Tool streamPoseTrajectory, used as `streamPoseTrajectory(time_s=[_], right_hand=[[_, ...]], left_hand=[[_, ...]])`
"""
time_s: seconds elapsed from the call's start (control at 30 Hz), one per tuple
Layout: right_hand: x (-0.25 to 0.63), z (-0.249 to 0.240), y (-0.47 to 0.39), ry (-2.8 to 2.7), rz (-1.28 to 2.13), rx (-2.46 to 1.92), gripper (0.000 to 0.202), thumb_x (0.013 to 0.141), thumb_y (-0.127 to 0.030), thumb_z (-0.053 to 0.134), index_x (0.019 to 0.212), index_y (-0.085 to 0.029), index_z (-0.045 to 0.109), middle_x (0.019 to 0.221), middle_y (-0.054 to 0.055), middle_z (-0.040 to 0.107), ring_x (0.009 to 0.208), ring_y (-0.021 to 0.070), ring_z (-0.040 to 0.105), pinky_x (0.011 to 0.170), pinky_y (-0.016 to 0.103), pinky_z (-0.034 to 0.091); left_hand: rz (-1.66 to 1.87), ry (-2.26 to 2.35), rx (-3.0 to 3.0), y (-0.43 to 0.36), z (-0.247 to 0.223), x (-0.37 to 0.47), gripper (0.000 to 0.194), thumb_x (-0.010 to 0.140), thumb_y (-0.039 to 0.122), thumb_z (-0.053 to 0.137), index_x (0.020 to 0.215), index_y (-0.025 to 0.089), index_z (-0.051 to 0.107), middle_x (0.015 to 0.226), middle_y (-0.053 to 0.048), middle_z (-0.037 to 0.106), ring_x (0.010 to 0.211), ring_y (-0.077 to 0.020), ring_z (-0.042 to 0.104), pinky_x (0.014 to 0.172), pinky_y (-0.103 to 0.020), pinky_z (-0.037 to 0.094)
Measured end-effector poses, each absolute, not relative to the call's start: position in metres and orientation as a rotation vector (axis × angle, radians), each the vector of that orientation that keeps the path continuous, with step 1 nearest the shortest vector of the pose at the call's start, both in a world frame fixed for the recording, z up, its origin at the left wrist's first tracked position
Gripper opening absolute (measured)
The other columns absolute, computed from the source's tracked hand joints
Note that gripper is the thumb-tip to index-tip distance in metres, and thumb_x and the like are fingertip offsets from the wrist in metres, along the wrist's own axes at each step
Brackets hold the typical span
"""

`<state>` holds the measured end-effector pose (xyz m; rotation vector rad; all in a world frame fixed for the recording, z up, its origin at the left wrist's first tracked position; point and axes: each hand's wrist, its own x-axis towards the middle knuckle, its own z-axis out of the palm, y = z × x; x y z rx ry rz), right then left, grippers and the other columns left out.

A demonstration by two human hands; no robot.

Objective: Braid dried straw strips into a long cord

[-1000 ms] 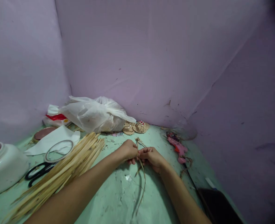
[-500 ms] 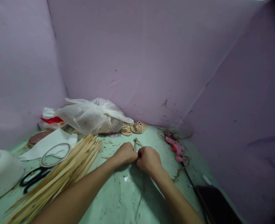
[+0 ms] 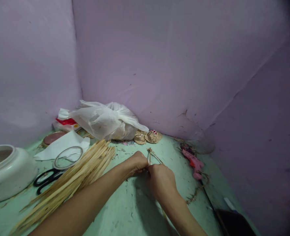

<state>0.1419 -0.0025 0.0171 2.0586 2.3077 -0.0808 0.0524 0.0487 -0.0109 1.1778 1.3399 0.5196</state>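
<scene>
My left hand (image 3: 139, 163) is closed, its fingertips pinching a thin tan straw cord (image 3: 155, 155) above the table. Pressed up against it, my right hand (image 3: 162, 178) is closed on the same cord. Beyond the knuckles the cord rises to a small knotted peak and slants back down to the right hand, like a narrow triangle. A loose pale end hangs below the right wrist. The fingertips themselves are mostly hidden by the backs of the hands. Left of my left forearm lies a bundle of dry straw strips (image 3: 86, 180).
Black-handled scissors (image 3: 46, 178), a tape roll (image 3: 56, 162), white paper (image 3: 63, 146) and a white pot (image 3: 17, 173) are at left. Behind are a plastic bag (image 3: 105, 121) and small woven straw hats (image 3: 153, 137). A pink glue gun (image 3: 194, 162) and a dark flat object (image 3: 234, 223) lie right.
The view has turned a little left, so things sit farther right in the picture. My right hand has drawn slightly lower, and the cord's triangle shows wider between the hands.
</scene>
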Motion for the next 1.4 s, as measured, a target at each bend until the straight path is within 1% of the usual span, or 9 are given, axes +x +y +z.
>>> streamPoseTrajectory(time_s=[0.17,0.27,0.4,0.53,0.73,0.9,1.07,1.27,1.4], right_hand=[[0.175,0.028,0.011,2.493,-0.513,2.002,0.015,0.062,-0.015,0.051,0.060,-0.017,0.065,0.060,0.007,0.064,0.055,0.0146,0.054,0.045,0.023,0.026],[0.200,0.028,0.030,2.465,-0.824,2.330,0.013,0.063,-0.017,0.052,0.063,-0.015,0.065,0.058,0.006,0.063,0.054,0.0125,0.052,0.045,0.021,0.029],[0.199,0.017,0.042,2.031,-1.696,2.506,0.010,0.064,-0.015,0.052,0.067,-0.012,0.061,0.058,0.005,0.061,0.052,0.0116,0.053,0.048,0.020,0.038],[0.178,0.006,0.037,1.683,-2.319,2.202,0.011,0.065,-0.010,0.048,0.060,-0.011,0.057,0.047,0.002,0.055,0.041,0.0091,0.048,0.045,0.021,0.040],[0.174,-0.009,0.037,1.850,-2.175,2.240,0.013,0.064,-0.013,0.051,0.052,-0.011,0.057,0.039,-0.002,0.049,0.030,0.0029,0.027,0.032,0.018,0.017],[0.177,-0.018,0.040,1.990,-1.928,2.257,0.020,0.067,-0.018,0.050,0.052,-0.011,0.061,0.041,-0.001,0.052,0.033,0.0030,0.026,0.035,0.019,0.017],[0.176,-0.028,0.042,2.110,-1.738,2.358,0.014,0.060,-0.017,0.052,0.046,-0.013,0.055,0.037,-0.003,0.044,0.035,0.0045,0.030,0.037,0.019,0.020],[0.170,-0.028,0.034,1.984,-1.919,2.529,0.010,0.056,-0.018,0.053,0.052,-0.011,0.059,0.041,-0.002,0.050,0.035,0.0037,0.029,0.037,0.019,0.019],[0.165,-0.025,0.027,1.782,-2.118,2.649,0.009,0.054,-0.015,0.050,0.052,-0.010,0.058,0.033,-0.005,0.038,0.031,0.0037,0.024,0.035,0.020,0.015]], left_hand=[[0.438,1.317,1.164,0.048,-0.006,0.047,0.013,0.048,0.010,0.052,0.043,0.014,0.041,0.030,0.006,0.032,0.027,-0.0034,0.024,0.032,-0.018,0.014],[0.438,1.259,1.139,0.049,-0.006,0.045,0.007,0.050,0.013,0.052,0.048,0.014,0.046,0.031,0.006,0.033,0.026,-0.0031,0.023,0.031,-0.018,0.012],[0.457,1.211,1.147,0.050,-0.009,0.044,0.005,0.051,0.015,0.052,0.050,0.014,0.047,0.032,0.007,0.034,0.025,-0.0034,0.023,0.031,-0.018,0.011],[0.428,1.220,1.212,0.050,-0.010,0.045,0.007,0.051,0.015,0.047,0.046,0.015,0.043,0.030,0.007,0.030,0.025,-0.0036,0.021,0.030,-0.019,0.009],[0.382,1.224,1.315,0.049,-0.007,0.046,0.008,0.053,0.013,0.045,0.053,0.012,0.053,0.032,0.006,0.035,0.027,-0.0034,0.022,0.031,-0.019,0.013],[0.291,1.412,1.447,0.049,-0.007,0.049,0.010,0.054,0.013,0.046,0.049,0.012,0.055,0.034,0.003,0.041,0.029,-0.0053,0.029,0.034,-0.020,0.020],[0.167,1.710,1.699,0.047,-0.006,0.051,0.011,0.053,0.021,0.053,0.053,0.013,0.060,0.042,-0.003,0.051,0.041,-0.0129,0.046,0.042,-0.023,0.029],[0.130,1.783,1.870,0.039,0.013,0.046,0.021,0.053,0.029,0.060,0.067,0.014,0.062,0.063,-0.011,0.061,0.067,-0.0222,0.057,0.053,-0.025,0.035],[0.171,1.756,1.903,0.026,0.022,0.051,0.025,0.057,0.028,0.060,0.078,0.014,0.062,0.077,-0.013,0.062,0.081,-0.0247,0.057,0.062,-0.026,0.038]])
